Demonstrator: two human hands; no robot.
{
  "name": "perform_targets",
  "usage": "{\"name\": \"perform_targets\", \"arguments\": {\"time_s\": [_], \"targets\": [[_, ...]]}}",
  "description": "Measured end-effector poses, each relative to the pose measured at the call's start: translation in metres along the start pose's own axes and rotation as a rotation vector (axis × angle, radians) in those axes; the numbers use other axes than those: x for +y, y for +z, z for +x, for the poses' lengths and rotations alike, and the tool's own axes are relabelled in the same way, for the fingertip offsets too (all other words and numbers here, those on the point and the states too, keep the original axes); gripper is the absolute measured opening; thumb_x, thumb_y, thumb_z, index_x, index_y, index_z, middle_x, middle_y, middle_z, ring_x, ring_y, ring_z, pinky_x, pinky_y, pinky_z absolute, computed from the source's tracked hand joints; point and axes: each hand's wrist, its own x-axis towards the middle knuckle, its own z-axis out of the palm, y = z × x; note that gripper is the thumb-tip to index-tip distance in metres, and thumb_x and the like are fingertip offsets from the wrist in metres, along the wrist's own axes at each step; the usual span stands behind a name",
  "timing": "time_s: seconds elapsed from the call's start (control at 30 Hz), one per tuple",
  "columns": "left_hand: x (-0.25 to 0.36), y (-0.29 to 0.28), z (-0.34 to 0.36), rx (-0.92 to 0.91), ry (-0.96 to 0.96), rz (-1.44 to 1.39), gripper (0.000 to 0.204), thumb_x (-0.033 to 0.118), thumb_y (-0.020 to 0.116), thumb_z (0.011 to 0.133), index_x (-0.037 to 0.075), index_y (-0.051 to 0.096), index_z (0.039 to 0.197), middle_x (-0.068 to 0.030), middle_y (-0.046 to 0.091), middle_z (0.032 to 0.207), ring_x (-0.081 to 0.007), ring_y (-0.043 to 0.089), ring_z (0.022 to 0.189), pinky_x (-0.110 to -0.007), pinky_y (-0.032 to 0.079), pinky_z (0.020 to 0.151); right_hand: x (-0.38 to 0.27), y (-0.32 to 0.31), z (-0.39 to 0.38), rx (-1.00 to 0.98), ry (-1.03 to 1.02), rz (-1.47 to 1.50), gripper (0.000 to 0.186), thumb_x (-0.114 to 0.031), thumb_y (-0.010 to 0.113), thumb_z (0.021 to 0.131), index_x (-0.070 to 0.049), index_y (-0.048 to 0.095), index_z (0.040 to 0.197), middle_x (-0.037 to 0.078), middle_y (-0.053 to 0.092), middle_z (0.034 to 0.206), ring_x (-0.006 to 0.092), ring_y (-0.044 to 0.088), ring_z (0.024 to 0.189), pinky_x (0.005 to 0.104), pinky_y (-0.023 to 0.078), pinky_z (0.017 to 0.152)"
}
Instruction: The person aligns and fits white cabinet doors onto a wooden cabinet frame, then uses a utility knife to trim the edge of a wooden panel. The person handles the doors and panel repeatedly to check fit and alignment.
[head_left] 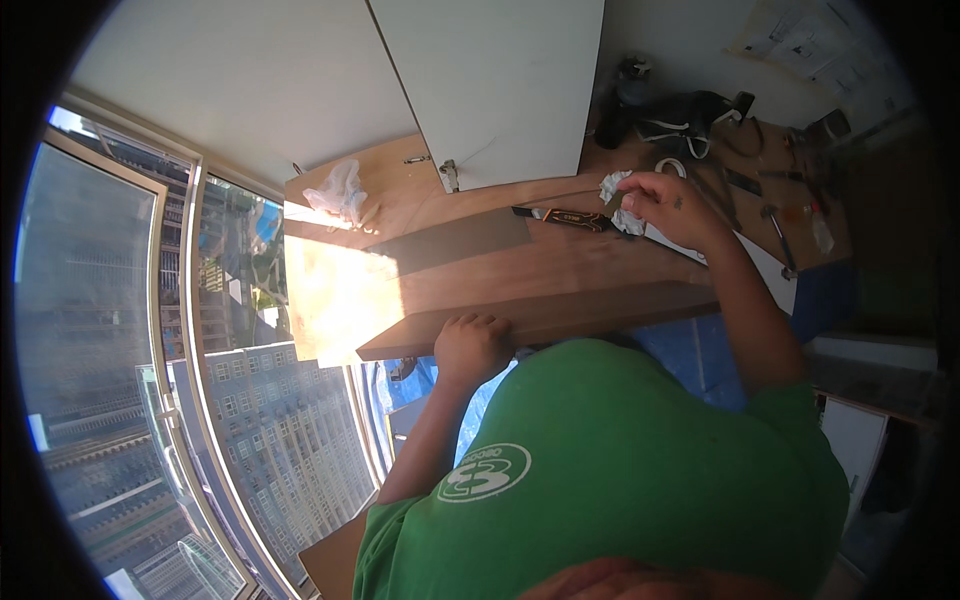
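Note:
A long brown board (590, 312) lies along the near edge of the wooden worktop (455, 212), close against my body. My left hand (472, 350) is on the board's near left part, its fingers curled over the edge. Farther out and to the right, my right hand (668, 207) pinches a crumpled white tissue (628, 222) between thumb and fingers. Just left of the tissue lies a utility knife (570, 217) with an orange and black handle, its tip pointing left. A flat grey-brown strip (460, 240) lies left of the knife.
A white panel (510, 90) stands at the back, with a metal hinge (450, 175) at its lower corner. A clear plastic bag (340, 192) lies at the far left. A hammer (778, 238), a black bag (690, 122) and a roll of tape (671, 168) are at the right. Windows line the left side.

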Motion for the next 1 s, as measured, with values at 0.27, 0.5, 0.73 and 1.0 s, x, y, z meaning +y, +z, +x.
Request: {"name": "perform_targets", "arguments": {"time_s": [0.27, 0.5, 0.73, 1.0], "targets": [[0.025, -0.005, 0.006, -0.028, -0.108, 0.078, 0.024, 0.029, 0.085, 0.075, 0.017, 0.081, 0.094, -0.0043, 0.078, 0.097, -0.0271, 0.073, 0.099, -0.044, 0.051, 0.098, 0.076, -0.086, -0.083, 0.004, -0.007, -0.064, 0.032, -0.017, 0.067, 0.103, -0.003, 0.069, 0.132, 0.006, 0.072, 0.100, 0.0108, 0.066, 0.093, 0.0289, 0.053, 0.086], [0.102, 0.026, 0.024, 0.042, -0.059, 0.151, 0.055, 0.012, 0.073, 0.075, 0.012, 0.071, 0.129, -0.0084, 0.071, 0.133, -0.0285, 0.066, 0.120, -0.045, 0.047, 0.107, 0.223, -0.147, -0.152, 0.327, 0.000, -0.043, 0.035, -0.025, 0.067, 0.103, -0.003, 0.069, 0.130, 0.013, 0.076, 0.108, 0.0222, 0.072, 0.100, 0.0355, 0.055, 0.091], [0.181, 0.058, 0.064, -0.088, 0.008, 0.120, 0.047, 0.029, 0.079, 0.084, 0.016, 0.070, 0.128, -0.0088, 0.074, 0.121, -0.0319, 0.071, 0.107, -0.046, 0.054, 0.095, 0.359, -0.124, -0.185, 0.582, 0.109, 0.066, 0.035, -0.028, 0.068, 0.101, -0.002, 0.070, 0.125, 0.015, 0.075, 0.112, 0.0268, 0.072, 0.103, 0.0370, 0.056, 0.091], [0.186, 0.032, 0.108, -0.235, -0.038, 0.155, 0.028, 0.039, 0.080, 0.086, 0.016, 0.075, 0.102, -0.0098, 0.076, 0.088, -0.0346, 0.074, 0.089, -0.048, 0.057, 0.075, 0.438, -0.034, -0.206, 0.452, 0.194, 0.159, 0.035, -0.028, 0.073, 0.095, 0.000, 0.071, 0.116, 0.021, 0.073, 0.107, 0.0328, 0.072, 0.098, 0.0429, 0.055, 0.087]]}}
